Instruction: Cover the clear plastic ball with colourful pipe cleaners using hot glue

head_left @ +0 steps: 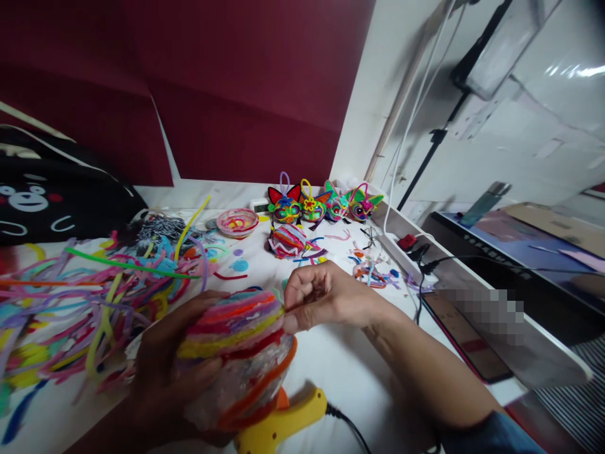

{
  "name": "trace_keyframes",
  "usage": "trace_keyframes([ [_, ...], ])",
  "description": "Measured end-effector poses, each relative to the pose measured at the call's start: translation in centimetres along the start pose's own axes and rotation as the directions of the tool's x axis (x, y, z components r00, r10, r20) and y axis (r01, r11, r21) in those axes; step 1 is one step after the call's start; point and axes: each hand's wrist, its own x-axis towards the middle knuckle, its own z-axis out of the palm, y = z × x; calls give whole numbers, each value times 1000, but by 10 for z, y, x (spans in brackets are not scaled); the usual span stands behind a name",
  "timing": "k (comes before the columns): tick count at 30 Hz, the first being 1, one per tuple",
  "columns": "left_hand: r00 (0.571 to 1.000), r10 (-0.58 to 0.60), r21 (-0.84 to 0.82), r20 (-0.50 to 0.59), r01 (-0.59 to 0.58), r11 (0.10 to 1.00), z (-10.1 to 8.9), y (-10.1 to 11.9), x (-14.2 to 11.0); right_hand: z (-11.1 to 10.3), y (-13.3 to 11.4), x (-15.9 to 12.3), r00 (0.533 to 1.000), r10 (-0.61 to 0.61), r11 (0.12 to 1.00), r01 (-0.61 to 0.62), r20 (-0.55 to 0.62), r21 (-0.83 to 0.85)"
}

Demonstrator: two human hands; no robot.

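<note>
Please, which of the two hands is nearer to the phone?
Right. The right hand is to the left of the phone; the left hand, holding the striped piece, is farther left.

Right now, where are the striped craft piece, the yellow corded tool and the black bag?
Striped craft piece (239, 331): head view, on its striped side.
Yellow corded tool (289, 420): head view, on its handle.
Black bag (78, 192): head view, on its front.

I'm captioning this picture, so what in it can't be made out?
- Head view: left side of the striped piece, hidden by the left hand.
- Head view: lower end of the yellow tool, cut off by the bottom edge.
- Head view: rest of the black bag, cut off by the left edge.
</note>
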Motion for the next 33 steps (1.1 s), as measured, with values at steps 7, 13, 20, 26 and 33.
trace_keyframes([
  [7, 992, -125, -125, -1, 124, 984, 7, 28, 3, -1, 3, 4, 999, 39, 999, -40, 15, 30],
  [13, 999, -49, -150, 20, 52, 987, 6, 22, 2, 1, 4, 6, 999, 16, 999, -17, 30, 32],
  [20, 959, -282, -184, -13, 275, 944, 7, 20, -7, 0, 6, 7, 997, -47, 997, 43, 56, 66],
  [26, 962, -271, -176, 5, 268, 947, 5, 21, -4, -4, 6, 5, 993, -29, 999, 24, 111, 46],
  [33, 1000, -14, -76, 6, 14, 997, 7, 23, 1, -5, 7, 7, 996, 15, 998, -21, 84, 66],
])
